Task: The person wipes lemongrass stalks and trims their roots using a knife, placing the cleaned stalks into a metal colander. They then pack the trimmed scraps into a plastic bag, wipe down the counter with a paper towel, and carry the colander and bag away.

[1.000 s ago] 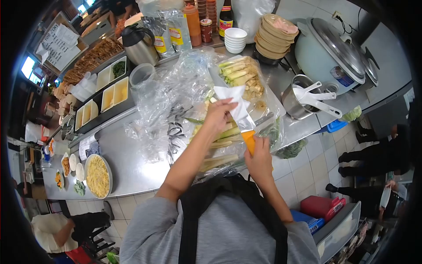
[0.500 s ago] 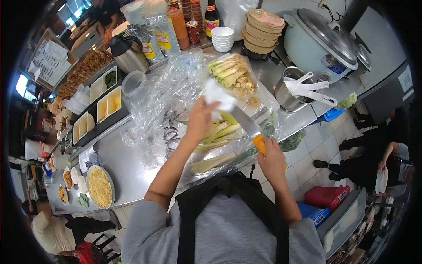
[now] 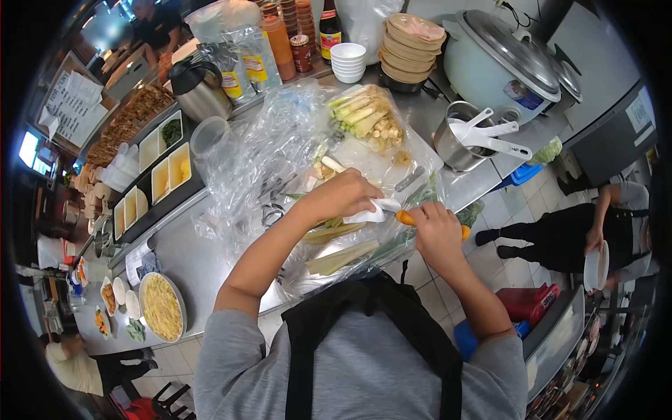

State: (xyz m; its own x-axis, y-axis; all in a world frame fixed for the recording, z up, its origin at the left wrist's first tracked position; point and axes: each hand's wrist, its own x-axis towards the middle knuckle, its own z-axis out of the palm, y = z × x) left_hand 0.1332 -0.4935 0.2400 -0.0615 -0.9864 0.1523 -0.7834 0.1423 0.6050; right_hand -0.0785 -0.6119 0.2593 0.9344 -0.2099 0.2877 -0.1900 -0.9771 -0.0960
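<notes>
right fingers curl around the orange knife handle.

The rounded knife handle is plain orange, the folded thin sheet white. The long bundled stalks run green to cream.

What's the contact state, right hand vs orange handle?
Touching. The head view shows the right hand wrapped around the orange handle, which protrudes on both sides.

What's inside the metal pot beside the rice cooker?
In the metal pot stand three white utensils, jutting out past its rim. The bottom is hidden behind the pot's wall and the utensils; anything there cannot be seen.
</notes>
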